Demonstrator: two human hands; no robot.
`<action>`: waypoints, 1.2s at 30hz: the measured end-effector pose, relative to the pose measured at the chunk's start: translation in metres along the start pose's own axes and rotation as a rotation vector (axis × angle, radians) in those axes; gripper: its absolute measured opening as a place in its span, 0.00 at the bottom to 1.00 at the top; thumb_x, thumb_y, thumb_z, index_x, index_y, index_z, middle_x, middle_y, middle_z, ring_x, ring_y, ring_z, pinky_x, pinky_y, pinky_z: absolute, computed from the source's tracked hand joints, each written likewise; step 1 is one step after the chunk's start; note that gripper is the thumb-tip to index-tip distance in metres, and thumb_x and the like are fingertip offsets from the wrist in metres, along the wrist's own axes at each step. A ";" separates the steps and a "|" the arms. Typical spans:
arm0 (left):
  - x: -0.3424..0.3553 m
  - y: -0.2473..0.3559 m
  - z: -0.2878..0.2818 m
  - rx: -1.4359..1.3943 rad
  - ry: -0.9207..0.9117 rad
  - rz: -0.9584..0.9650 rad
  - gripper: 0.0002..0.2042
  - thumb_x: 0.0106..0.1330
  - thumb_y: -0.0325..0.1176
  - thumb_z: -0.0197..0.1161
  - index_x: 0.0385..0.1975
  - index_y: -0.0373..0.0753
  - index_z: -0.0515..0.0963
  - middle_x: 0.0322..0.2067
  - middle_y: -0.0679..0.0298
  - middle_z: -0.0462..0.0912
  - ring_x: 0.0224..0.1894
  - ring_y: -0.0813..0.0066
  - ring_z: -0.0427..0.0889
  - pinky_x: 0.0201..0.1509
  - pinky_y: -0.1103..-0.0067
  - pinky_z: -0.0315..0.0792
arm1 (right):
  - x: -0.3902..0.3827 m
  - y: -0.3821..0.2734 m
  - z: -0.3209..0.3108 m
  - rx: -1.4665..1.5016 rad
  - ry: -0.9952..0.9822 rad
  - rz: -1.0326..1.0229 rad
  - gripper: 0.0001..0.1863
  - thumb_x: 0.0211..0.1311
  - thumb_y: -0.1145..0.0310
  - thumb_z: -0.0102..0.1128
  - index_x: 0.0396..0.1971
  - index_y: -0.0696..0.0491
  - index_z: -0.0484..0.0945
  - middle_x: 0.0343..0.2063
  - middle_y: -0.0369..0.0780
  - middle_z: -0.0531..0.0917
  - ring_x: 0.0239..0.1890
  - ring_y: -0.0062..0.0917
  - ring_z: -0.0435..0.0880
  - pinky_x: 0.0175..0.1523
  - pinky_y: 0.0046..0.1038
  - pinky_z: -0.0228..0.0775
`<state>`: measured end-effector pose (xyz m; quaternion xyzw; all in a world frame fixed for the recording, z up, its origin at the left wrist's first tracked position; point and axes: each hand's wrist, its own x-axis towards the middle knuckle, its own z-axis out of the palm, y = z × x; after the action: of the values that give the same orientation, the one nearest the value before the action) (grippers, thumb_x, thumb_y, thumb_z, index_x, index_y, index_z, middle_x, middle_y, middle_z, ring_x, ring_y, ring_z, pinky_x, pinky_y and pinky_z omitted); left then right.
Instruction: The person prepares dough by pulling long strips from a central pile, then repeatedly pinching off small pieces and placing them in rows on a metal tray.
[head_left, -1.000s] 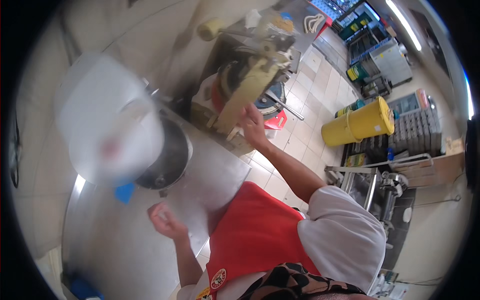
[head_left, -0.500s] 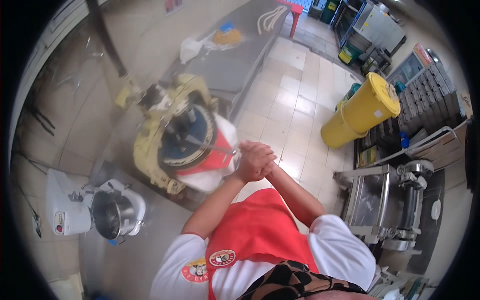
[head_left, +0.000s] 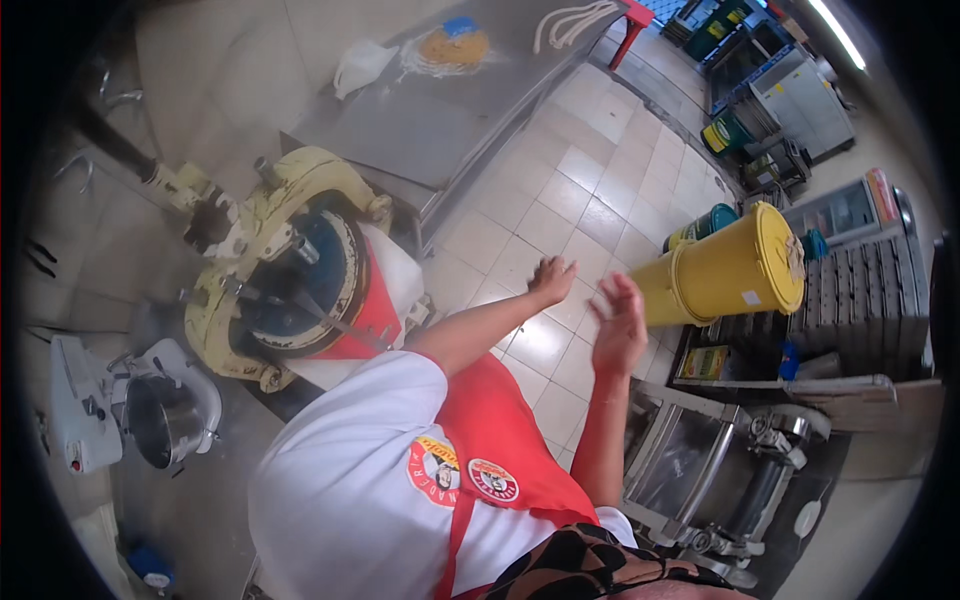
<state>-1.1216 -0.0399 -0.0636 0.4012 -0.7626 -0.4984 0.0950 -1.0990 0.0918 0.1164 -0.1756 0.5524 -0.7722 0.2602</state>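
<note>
Glossy pale floor tiles (head_left: 545, 235) stretch behind both hands, bordered on the left by a grey metal bench (head_left: 400, 150). Closest to the fingers is a tall yellow bin (head_left: 715, 265), which shows just right of and beyond the right hand (head_left: 620, 325); its near edge meets that hand's outline in view, though whether they touch I cannot tell. Those fingers are spread and slightly bent, while the left hand (head_left: 553, 281) is loosely half-curled; neither visibly grips anything. Smooth and round, the bin has a ridge around its middle and a lid hiding its contents. Chipped cream paint covers a heavy curved machine (head_left: 320, 170). Beside it, a shiny steel mixer bowl (head_left: 185, 440) has a shadowed inside. Powder surrounds an orange-brown mound (head_left: 455, 48) on the bench, near a crumpled white bag (head_left: 362, 66).
</note>
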 end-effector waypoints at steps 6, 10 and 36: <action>0.140 0.065 0.020 -1.661 -0.934 -0.473 0.37 0.66 0.69 0.50 0.63 0.44 0.67 0.69 0.54 0.62 0.66 0.55 0.67 0.65 0.44 0.59 | 0.184 0.097 -0.050 -1.306 -0.092 -0.564 0.25 0.70 0.53 0.54 0.59 0.53 0.72 0.58 0.47 0.76 0.59 0.39 0.75 0.63 0.43 0.63; 0.212 0.082 -0.046 -1.330 -0.599 -0.445 0.37 0.69 0.66 0.47 0.66 0.41 0.65 0.68 0.58 0.65 0.69 0.59 0.64 0.70 0.41 0.49 | 0.204 0.128 -0.274 -1.690 0.162 0.515 0.21 0.53 0.62 0.66 0.47 0.55 0.82 0.44 0.51 0.84 0.49 0.45 0.82 0.55 0.40 0.73; 0.390 0.010 -0.076 -1.732 0.906 0.152 0.16 0.70 0.34 0.51 0.50 0.29 0.75 0.46 0.51 0.83 0.43 0.65 0.82 0.51 0.70 0.80 | 0.948 0.179 -0.360 -1.289 -0.264 0.169 0.22 0.60 0.59 0.63 0.51 0.57 0.80 0.42 0.53 0.85 0.48 0.44 0.85 0.55 0.38 0.75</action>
<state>-1.3427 -0.3657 -0.1176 0.2958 -0.0483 -0.6771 0.6721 -2.0244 -0.2443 -0.1860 -0.3455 0.8791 -0.2363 0.2282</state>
